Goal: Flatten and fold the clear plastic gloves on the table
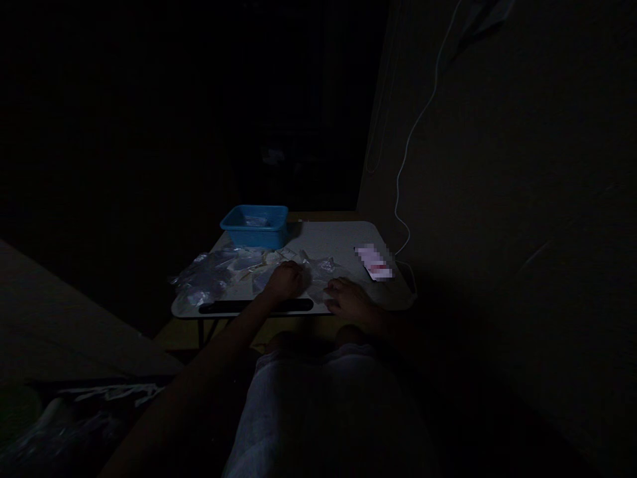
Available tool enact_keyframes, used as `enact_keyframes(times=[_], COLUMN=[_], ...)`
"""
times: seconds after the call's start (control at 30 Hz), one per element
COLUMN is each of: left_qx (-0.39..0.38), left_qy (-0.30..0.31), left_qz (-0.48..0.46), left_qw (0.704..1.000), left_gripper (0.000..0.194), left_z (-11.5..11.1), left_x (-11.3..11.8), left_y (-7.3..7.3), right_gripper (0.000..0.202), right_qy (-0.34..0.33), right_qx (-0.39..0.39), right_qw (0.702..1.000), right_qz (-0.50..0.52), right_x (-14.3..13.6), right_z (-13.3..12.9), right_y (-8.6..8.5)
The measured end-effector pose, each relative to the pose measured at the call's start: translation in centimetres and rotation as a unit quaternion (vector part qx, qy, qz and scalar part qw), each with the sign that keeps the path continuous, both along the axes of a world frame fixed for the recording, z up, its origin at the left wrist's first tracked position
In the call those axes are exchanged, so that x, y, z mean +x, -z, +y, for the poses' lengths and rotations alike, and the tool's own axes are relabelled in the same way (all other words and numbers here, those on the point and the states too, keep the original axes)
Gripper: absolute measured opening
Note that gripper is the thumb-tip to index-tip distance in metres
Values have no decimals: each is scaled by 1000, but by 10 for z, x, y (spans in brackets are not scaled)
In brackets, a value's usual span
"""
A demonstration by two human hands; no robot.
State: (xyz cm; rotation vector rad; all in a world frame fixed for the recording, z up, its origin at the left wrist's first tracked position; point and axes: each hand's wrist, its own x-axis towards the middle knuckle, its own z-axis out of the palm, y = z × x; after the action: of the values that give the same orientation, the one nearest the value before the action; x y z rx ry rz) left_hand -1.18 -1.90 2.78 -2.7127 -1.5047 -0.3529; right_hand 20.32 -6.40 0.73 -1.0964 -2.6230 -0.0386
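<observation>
The scene is very dim, and fine detail is lost. My left hand [285,281] is closed at the left edge of a clear plastic bag [318,265] lying on the small white table [333,232]. At the bag's near right side, my right hand [348,299] has its fingers curled down onto the plastic. A heap of crumpled clear plastic bags [202,279] spreads over the table's left side. Between that heap and my left hand lie small pale pieces [271,257], too dark to name.
A blue plastic basket [256,236] with something clear inside stands at the back left. On the right lies a lit phone [373,262], with a white cable [408,139] hanging near it along the wall. A dark slot [256,306] runs along the table's front edge.
</observation>
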Motion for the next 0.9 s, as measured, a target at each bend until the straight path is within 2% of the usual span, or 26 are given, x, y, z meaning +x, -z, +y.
enact_keyframes(times=[0.1, 0.17, 0.27, 0.33, 0.43, 0.53, 0.6, 0.73, 0.9], left_qx=[-1, 3, 2, -6, 1, 62, 76, 37, 61], left_qy=[-23, -67, -105, -106, -98, -117, -127, -69, -24], left_qz=[19, 30, 39, 47, 59, 54, 50, 37, -13], left_qw=[1000, 997, 994, 993, 993, 990, 988, 996, 998], left_gripper=[32, 36, 39, 42, 42, 39, 31, 27, 26], left_z=[-15, -21, -19, -12, -1, 4, 3, 2, 14], left_x=[16, 22, 21, 16, 12, 15, 20, 26, 23], left_y=[6, 12, 19, 22, 19, 10, 7, 13, 27], right_gripper=[29, 29, 27, 31, 26, 19, 20, 20, 24], right_qy=[22, 10, -1, 23, 55, 58, 54, 30, 44], right_qx=[-11, -20, -43, -45, -25, -15, -14, -16, -12], right_qw=[999, 999, 995, 993, 995, 996, 996, 997, 995], right_qz=[21, 39, 91, 109, 78, 58, 65, 75, 88], right_x=[-5, -6, -1, 4, 9, 9, 7, 2, -2], right_z=[0, 2, 11, 19, 32, 43, 49, 57, 68], right_y=[0, -1, -3, -5, -8, -7, -4, 5, 9])
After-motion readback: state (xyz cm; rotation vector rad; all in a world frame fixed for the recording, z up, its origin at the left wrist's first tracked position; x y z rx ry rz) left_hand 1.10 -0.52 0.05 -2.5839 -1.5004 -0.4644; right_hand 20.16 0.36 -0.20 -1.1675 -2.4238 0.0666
